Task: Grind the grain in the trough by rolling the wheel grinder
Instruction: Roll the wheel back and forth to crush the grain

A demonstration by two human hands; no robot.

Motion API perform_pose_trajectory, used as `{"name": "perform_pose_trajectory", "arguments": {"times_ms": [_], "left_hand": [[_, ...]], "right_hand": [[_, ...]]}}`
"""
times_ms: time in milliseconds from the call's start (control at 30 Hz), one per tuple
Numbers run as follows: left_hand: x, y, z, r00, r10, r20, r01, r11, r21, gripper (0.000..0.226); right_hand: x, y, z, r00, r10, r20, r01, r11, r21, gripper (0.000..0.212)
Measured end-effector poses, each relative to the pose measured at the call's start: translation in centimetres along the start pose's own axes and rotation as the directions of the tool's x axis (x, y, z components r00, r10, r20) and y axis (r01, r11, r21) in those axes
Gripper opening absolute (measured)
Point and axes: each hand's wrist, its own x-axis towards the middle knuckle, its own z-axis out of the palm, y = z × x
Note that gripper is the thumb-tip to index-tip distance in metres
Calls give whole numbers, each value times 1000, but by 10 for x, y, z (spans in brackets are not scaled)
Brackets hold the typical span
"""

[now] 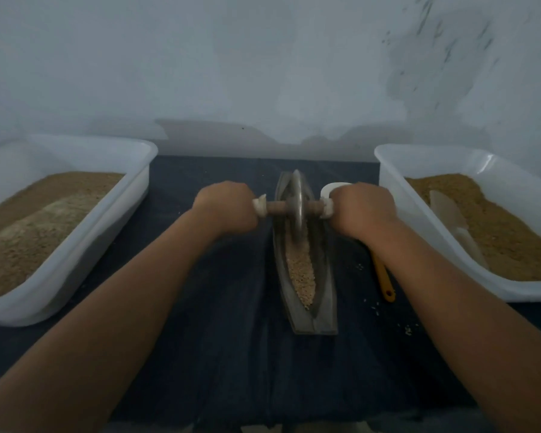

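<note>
A narrow boat-shaped metal trough [325, 310] lies lengthwise on the dark cloth at the centre. Pale grain [300, 273] fills its groove toward the near end. The wheel grinder [297, 207], a thin metal disc on a wooden axle, stands upright in the far half of the trough. My left hand [224, 207] grips the axle's left handle. My right hand [361, 210] grips the right handle. White wrapping shows at both handle ends beside my fingers.
A white tub [107, 214] of brown ground grain stands at the left. Another white tub [397, 182] at the right holds brown meal and a pale scoop [450, 220]. A white cup [333, 189] sits behind my right hand. An orange handle [384, 282] and spilled grains lie right of the trough.
</note>
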Motion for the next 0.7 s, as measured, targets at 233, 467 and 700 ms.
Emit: {"name": "perform_pose_trajectory", "arguments": {"times_ms": [233,467,700], "left_hand": [[-88,-17,18,962,161,220,-122,976,-181,29],[0,4,4,982,-86,-168,94,995,39,40],[-55,-2,6,994,103,-37,-98,989,109,22]], "right_hand": [[-80,21,-19,951,-293,98,295,955,-7,21],[3,2,3,999,23,-41,-24,999,-23,23],[-52,25,-4,961,-142,237,109,983,148,14]]}}
